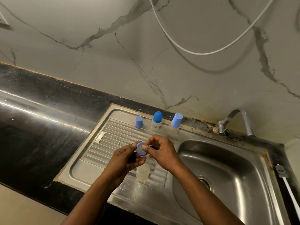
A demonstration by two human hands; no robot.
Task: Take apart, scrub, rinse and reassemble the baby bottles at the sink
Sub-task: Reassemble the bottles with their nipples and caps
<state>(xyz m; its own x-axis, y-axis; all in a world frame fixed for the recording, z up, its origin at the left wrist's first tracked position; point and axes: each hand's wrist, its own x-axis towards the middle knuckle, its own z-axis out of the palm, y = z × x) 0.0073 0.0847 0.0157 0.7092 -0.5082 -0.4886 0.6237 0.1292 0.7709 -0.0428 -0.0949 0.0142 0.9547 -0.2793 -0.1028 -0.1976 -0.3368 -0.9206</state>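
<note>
Over the ribbed drainboard (pixel 113 135), my left hand (pixel 125 157) holds a blue screw ring (pixel 140 149) between thumb and fingers. My right hand (pixel 159 149) pinches the clear teat seated in that ring. Below my hands a clear bottle body (pixel 142 172) stands open-topped on the drainboard. At the back edge stand a loose light-blue cap (pixel 139 121), a small bottle with a dark blue cap (pixel 157 121) and a bottle with a light-blue cap (pixel 175 125).
The steel sink basin (pixel 227 168) lies to the right, its drain (pixel 205 182) near the middle. A chrome tap (pixel 235 122) rises at the back right. A white bottle brush (pixel 285 181) lies on the right rim. Black countertop (pixel 40 127) stretches left. A white cable (pixel 194 51) hangs on the wall.
</note>
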